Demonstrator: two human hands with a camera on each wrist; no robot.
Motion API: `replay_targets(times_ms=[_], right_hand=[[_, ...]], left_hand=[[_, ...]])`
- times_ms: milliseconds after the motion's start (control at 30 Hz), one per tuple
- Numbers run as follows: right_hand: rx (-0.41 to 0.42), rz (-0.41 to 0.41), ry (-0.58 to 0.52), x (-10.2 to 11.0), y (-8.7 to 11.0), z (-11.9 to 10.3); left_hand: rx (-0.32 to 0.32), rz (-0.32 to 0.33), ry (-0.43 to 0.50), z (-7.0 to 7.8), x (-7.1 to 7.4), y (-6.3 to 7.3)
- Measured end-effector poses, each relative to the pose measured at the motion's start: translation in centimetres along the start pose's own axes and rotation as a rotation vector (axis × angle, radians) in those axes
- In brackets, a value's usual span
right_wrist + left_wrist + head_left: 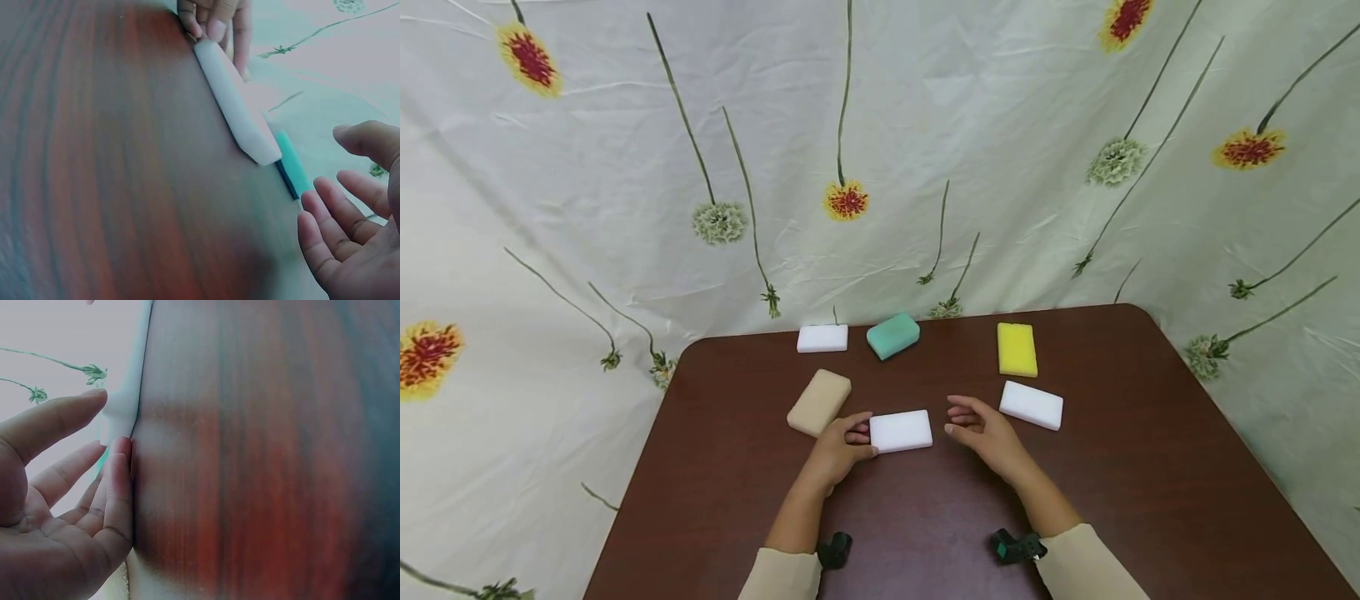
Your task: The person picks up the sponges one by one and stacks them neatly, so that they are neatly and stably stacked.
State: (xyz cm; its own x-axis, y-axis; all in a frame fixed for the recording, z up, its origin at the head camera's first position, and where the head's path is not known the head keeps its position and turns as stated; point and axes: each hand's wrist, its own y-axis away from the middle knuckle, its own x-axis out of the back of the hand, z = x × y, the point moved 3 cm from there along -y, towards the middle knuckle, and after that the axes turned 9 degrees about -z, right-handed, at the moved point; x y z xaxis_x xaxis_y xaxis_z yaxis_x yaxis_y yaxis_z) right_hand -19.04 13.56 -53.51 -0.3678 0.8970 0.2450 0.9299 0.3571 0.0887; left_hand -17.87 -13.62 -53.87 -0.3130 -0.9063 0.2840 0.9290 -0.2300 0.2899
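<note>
A white sponge block (901, 432) lies flat on the brown table, nearest to both hands. My left hand (841, 448) holds its left end, the thumb at the near corner and the index finger at the far one. In the left wrist view the thumb (75, 412) meets the side of the white sponge (125, 394), with fingertips at its end. Off the other end, a small gap away, my right hand (988, 433) hovers with relaxed, slightly bent fingers and nothing in them. The right wrist view shows the white sponge (237, 106) with the left fingers at its far end.
Beside the left hand lies a beige sponge (820, 402). Along the back are another white sponge (822, 338), a green sponge (892, 336) and a yellow sponge (1017, 350). A third white sponge (1032, 405) is right of the right hand. Flowered cloth (1000, 167) hangs behind the table (1150, 467).
</note>
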Motion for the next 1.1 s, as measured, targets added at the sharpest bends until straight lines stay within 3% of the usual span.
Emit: replay_targets(times_ms=[467, 1100], right_hand=[[0.018, 0.084, 0.027, 3.3, 0.6, -0.2], [-0.042, 0.243, 0.078, 7.7, 2.2, 0.3]], left_hand=[[0.0, 0.009, -0.001, 0.0, 0.1, -0.1], [-0.003, -0.003, -0.009, 0.1, 0.1, 0.1]])
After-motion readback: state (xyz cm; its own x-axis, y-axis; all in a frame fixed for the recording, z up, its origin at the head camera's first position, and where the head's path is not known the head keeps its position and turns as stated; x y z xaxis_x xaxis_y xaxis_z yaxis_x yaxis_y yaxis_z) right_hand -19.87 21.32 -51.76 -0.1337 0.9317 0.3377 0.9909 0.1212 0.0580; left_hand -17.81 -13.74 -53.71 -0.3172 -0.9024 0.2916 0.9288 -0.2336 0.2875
